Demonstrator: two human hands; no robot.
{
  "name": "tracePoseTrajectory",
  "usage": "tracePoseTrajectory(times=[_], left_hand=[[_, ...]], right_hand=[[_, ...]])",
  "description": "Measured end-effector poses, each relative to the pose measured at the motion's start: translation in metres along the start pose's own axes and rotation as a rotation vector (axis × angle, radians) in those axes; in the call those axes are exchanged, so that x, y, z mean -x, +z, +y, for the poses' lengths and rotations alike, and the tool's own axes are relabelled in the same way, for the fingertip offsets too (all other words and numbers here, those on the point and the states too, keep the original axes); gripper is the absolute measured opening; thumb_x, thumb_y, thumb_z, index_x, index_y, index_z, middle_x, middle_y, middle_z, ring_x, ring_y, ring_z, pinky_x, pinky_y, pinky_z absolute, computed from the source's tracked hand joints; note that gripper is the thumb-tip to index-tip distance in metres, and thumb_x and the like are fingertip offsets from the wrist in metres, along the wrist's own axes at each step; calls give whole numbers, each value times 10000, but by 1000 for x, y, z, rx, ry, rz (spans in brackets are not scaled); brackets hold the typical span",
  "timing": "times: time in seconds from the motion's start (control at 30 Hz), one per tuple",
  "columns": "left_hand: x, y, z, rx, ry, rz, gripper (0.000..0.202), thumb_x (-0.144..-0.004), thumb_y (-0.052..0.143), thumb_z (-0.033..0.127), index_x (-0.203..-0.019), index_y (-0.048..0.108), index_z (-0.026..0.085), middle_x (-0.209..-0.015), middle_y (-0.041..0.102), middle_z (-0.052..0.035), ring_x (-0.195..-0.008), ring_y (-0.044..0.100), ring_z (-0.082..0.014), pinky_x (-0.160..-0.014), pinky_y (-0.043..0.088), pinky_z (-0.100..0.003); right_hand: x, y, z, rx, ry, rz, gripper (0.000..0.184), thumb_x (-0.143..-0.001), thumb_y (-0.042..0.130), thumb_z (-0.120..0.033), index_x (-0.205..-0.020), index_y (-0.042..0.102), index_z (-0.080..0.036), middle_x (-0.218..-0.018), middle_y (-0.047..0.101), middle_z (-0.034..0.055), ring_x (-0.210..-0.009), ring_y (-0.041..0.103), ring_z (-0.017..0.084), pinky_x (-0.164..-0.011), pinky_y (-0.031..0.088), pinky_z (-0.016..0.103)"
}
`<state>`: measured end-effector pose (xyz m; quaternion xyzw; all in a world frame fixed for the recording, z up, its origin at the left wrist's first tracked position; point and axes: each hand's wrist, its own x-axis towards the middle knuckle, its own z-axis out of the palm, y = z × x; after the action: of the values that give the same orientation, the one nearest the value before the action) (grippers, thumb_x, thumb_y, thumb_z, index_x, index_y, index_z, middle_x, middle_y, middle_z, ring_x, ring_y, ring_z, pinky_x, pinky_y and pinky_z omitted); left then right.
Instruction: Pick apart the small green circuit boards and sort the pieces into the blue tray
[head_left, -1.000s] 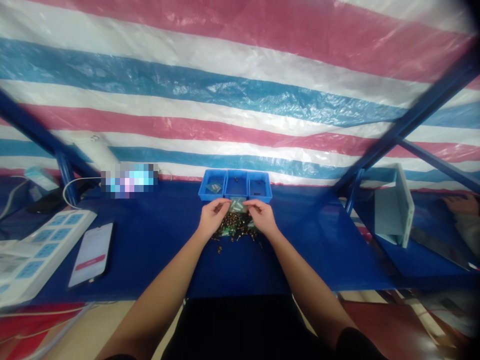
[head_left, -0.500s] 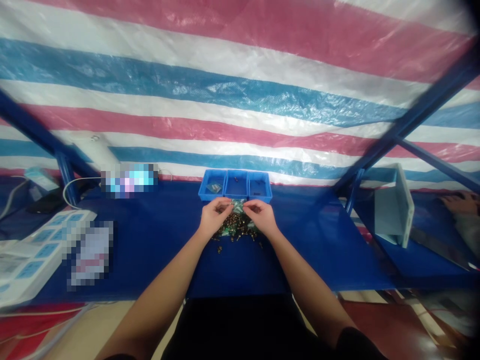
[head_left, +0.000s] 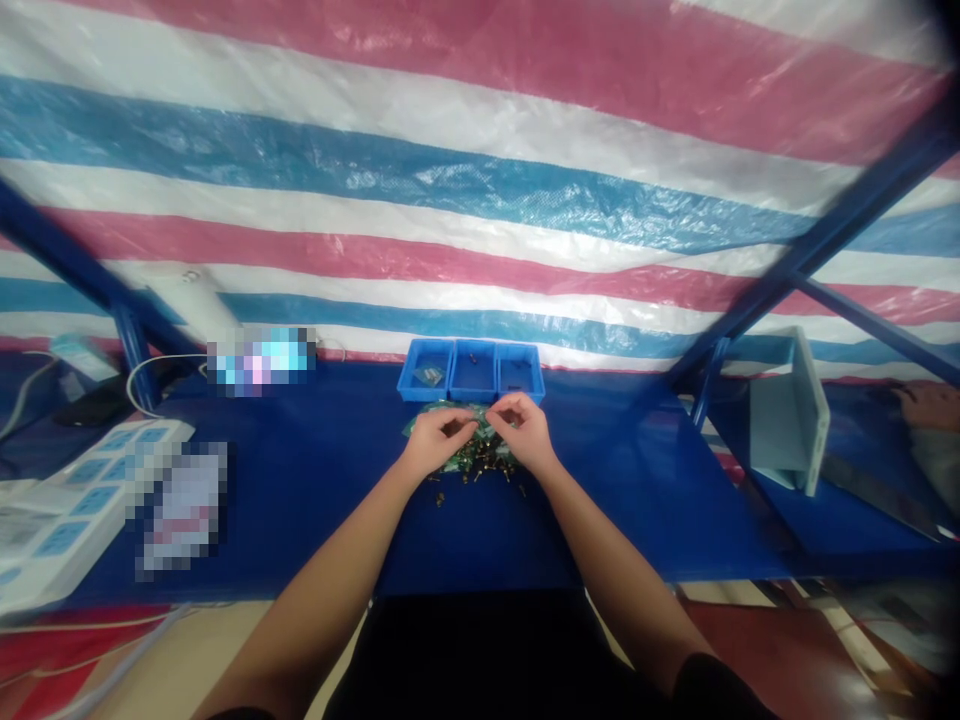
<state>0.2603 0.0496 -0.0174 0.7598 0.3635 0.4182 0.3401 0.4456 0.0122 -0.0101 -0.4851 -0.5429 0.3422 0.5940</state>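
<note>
Two hands over parts pile, mid-tabletop.

Left hand (head_left: 433,442) and right hand (head_left: 523,432) meeting above pile of small parts (head_left: 471,458), just short of three blue bins (head_left: 472,371); bare tabletop (head_left: 315,500) either side. Grip on both: fingertips pinched narrow, contents too small to tell. Parts blurred, uncountable.

Two bare forearms, left hand (head_left: 433,441) and right hand (head_left: 526,436) ungloved (dark clothing at the lap).
</note>
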Motion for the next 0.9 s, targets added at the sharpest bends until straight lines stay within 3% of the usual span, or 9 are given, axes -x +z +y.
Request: tracePoseTrajectory(times=[0.17, 0.43, 0.57, 0.73, 0.9], left_hand=[[-2, 0, 0, 68, -53, 81, 198, -821, 677, 359, -839, 704, 164, -742, 706, -37, -615, 626, -145, -599, 501, -260], [-2, 0, -1, 188, -114, 115, 214, -826, 678, 373, -891, 681, 169, -747, 707, -33, -679, 679, -169, -662, 540, -280], [-2, -1, -1, 97, -44, 149, 226, -820, 678, 393, -878, 704, 176, -769, 698, -32, -665, 643, -152, -644, 527, -268], [-2, -1, -1, 15, -33, 166, 230, -821, 676, 396, -884, 717, 179, -647, 637, 6, -593, 593, -128, -609, 509, -250], [0, -2, 1, 93, -74, 124, 268, -853, 636, 407, -957, 704, 170, -764, 721, -38, -671, 678, -173, -666, 552, -287]], right_hand=[[-2, 1, 3, -36, 48, 48, 359, -770, 698, -389, -1067, 632, -198, -922, 708, 62, -746, 645, 171, -668, 521, 298], [-2, -2, -2, 82, 111, 36, 280, -774, 678, -425, -879, 730, -171, -823, 722, 60, -677, 624, 172, -645, 515, 295], [-1, -3, -2, 108, 93, 34, 296, -789, 654, -455, -857, 725, -176, -823, 722, 55, -662, 621, 167, -636, 517, 289], [-1, -2, -1, -4, 137, -32, 296, -789, 661, -474, -853, 674, -186, -646, 673, 18, -579, 622, 159, -608, 531, 293], [-2, -1, 0, -76, 175, -41, 359, -803, 627, -540, -907, 659, -198, -800, 734, 58, -676, 691, 196, -626, 559, 320]])
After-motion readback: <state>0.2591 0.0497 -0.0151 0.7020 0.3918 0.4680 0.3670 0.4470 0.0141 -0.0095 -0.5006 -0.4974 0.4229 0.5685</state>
